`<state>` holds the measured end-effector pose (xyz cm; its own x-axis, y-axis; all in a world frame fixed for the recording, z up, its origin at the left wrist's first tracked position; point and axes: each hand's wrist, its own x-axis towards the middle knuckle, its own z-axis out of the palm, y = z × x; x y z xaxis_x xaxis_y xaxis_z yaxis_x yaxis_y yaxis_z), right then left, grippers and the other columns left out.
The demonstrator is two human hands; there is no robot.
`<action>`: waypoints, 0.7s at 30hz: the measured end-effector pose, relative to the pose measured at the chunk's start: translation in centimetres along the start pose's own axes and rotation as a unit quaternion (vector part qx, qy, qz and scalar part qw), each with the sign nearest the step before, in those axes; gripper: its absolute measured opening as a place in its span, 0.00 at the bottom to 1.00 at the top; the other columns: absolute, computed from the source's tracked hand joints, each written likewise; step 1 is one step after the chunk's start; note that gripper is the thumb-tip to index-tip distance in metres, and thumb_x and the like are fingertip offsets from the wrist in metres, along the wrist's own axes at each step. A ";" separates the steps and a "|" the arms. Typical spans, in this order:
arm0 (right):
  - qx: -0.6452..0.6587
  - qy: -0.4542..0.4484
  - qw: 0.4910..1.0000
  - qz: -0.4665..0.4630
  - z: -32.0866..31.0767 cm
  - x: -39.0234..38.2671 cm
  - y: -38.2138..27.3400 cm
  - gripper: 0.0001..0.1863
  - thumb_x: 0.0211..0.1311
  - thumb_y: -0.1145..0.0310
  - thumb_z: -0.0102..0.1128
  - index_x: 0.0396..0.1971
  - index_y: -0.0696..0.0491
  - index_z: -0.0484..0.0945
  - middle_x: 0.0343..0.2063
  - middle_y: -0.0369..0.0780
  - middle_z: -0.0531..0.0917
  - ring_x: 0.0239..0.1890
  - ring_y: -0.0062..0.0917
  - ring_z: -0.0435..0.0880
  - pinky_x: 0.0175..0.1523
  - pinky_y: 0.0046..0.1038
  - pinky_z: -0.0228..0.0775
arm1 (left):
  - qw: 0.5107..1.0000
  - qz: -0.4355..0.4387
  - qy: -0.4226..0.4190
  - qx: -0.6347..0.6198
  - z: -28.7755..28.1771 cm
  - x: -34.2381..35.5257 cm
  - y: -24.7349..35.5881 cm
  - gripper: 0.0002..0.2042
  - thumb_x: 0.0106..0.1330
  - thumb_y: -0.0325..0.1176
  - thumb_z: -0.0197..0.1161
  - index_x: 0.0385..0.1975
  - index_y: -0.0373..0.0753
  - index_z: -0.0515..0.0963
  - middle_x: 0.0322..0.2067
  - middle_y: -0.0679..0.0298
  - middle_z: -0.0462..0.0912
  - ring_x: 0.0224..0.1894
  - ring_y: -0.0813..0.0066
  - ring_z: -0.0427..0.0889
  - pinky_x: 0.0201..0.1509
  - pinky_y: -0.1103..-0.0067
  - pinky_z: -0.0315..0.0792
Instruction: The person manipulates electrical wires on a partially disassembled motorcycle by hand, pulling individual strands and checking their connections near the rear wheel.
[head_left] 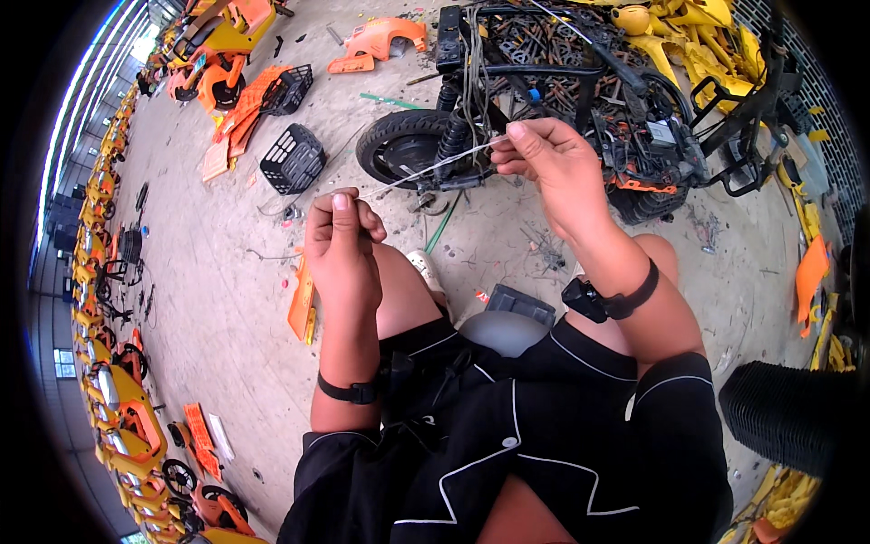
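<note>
Thin pale cord (433, 167) between the two hands, drawn almost straight, rising from the left fingers to the right ones; string or wire, cannot tell which. Left hand (343, 227): thumb pressed to curled fingers, pinching the cord's lower end. Right hand (557, 168): thumb and forefinger closed on the upper end, remaining fingers bent in beneath. Black bands on both wrists, below the fingers; the right band (609, 295) carries a small dark box-shaped device. Nearer the body, below and between both sets of fingers: bare knees, black clothing (562, 435) with white piping, a smooth grey rounded object (501, 333) and, just past it, a black tray (523, 304) on the floor. Orange panel (301, 299) lying below the left fingers, partly behind the forearm. Beyond the cord, seen between the fingers: a stripped vehicle's black tyre (372, 150) and a dark coil spring (455, 136); grey cables (473, 82) hang from its frame, up from the right fingertips. Black basket (293, 160) up and left of the left fingers, near orange pieces (237, 127). Farther past the right fingers, heaped dark metal parts (544, 54), then yellow panels (711, 45). Far left of the left fingers, a long row of yellow scooters (127, 417).
</note>
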<state>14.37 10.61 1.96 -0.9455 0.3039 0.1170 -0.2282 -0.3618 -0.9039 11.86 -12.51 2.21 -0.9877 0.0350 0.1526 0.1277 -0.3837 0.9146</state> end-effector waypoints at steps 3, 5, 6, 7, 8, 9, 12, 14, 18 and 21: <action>0.046 0.028 0.998 0.017 -0.2 0.3 0.2 0.11 0.65 0.70 0.58 0.41 0.62 0.75 0.33 0.43 0.83 0.34 0.23 0.82 0.40 0.21 0.76 | 0.997 0.046 -0.036 0.046 0.5 -0.6 0.1 0.09 0.72 0.35 0.52 0.39 0.35 0.71 0.23 0.65 0.71 0.26 0.78 0.69 0.31 0.82 0.66; 0.072 0.037 0.996 0.029 -0.1 0.4 0.1 0.11 0.65 0.70 0.58 0.42 0.62 0.75 0.34 0.43 0.82 0.35 0.24 0.82 0.41 0.21 0.75 | 0.992 0.087 -0.041 0.078 0.6 -0.7 -0.2 0.09 0.72 0.35 0.53 0.38 0.35 0.72 0.25 0.63 0.73 0.27 0.77 0.71 0.31 0.82 0.67; 0.079 0.040 0.995 0.036 0.1 0.4 -0.3 0.11 0.65 0.71 0.58 0.43 0.62 0.75 0.35 0.43 0.82 0.35 0.24 0.82 0.41 0.21 0.75 | 0.989 0.112 -0.035 0.092 0.6 -0.6 -0.5 0.09 0.71 0.35 0.53 0.38 0.34 0.72 0.26 0.62 0.74 0.28 0.77 0.72 0.32 0.81 0.68; 0.085 0.042 0.995 0.043 0.3 0.5 -0.5 0.12 0.64 0.71 0.58 0.43 0.61 0.74 0.35 0.43 0.82 0.36 0.24 0.82 0.41 0.20 0.75 | 0.984 0.137 -0.029 0.107 0.7 -0.5 -0.7 0.09 0.71 0.35 0.53 0.39 0.34 0.72 0.27 0.61 0.75 0.28 0.76 0.74 0.32 0.81 0.69; 0.112 0.041 0.991 0.060 0.2 0.6 -0.6 0.11 0.65 0.71 0.57 0.43 0.61 0.75 0.35 0.43 0.82 0.36 0.24 0.82 0.42 0.21 0.76 | 0.980 0.161 -0.014 0.119 0.8 -0.3 -0.8 0.09 0.71 0.35 0.54 0.38 0.34 0.72 0.28 0.60 0.76 0.29 0.75 0.75 0.33 0.81 0.70; 0.139 0.039 0.987 0.077 0.1 0.7 -0.7 0.11 0.65 0.71 0.57 0.43 0.61 0.75 0.35 0.43 0.82 0.36 0.24 0.82 0.42 0.21 0.76 | 0.974 0.184 0.000 0.131 1.0 0.0 -1.0 0.10 0.71 0.35 0.54 0.38 0.34 0.73 0.29 0.59 0.77 0.30 0.75 0.76 0.33 0.80 0.71; 0.185 0.015 0.977 0.105 -0.5 1.0 -0.6 0.10 0.65 0.71 0.56 0.42 0.59 0.76 0.36 0.43 0.83 0.38 0.24 0.82 0.44 0.23 0.76 | 0.982 0.164 0.032 0.094 1.5 0.0 -1.0 0.10 0.71 0.35 0.54 0.37 0.33 0.74 0.30 0.58 0.79 0.30 0.73 0.78 0.34 0.79 0.72; 0.188 0.011 0.977 0.097 -0.6 1.0 -0.6 0.09 0.66 0.71 0.55 0.41 0.59 0.77 0.37 0.42 0.83 0.38 0.24 0.82 0.44 0.24 0.76 | 0.993 0.097 0.056 0.035 1.8 0.2 -0.7 0.10 0.70 0.35 0.55 0.36 0.34 0.74 0.31 0.60 0.80 0.30 0.74 0.79 0.34 0.80 0.72; 0.074 0.007 0.996 -0.038 0.8 0.0 -1.1 0.05 0.63 0.73 0.56 0.36 0.57 0.79 0.38 0.41 0.84 0.36 0.23 0.81 0.42 0.25 0.76 | 0.987 -0.091 0.111 -0.069 1.8 2.0 -0.9 0.08 0.68 0.34 0.56 0.36 0.35 0.74 0.30 0.64 0.79 0.28 0.79 0.77 0.32 0.83 0.71; -0.148 -0.191 0.921 -0.306 0.6 -0.4 -1.6 0.06 0.55 0.74 0.58 0.33 0.56 0.80 0.39 0.43 0.84 0.36 0.25 0.81 0.40 0.25 0.73 | 0.964 -0.234 0.064 -0.107 -0.4 4.7 -2.6 0.06 0.67 0.32 0.57 0.34 0.36 0.74 0.27 0.67 0.77 0.25 0.82 0.73 0.29 0.86 0.68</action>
<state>14.94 10.51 3.57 -0.6864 0.0184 0.7270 -0.7257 0.0483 -0.6863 6.82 -11.73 0.43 -0.9372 0.1422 -0.3185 -0.3434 -0.5362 0.7711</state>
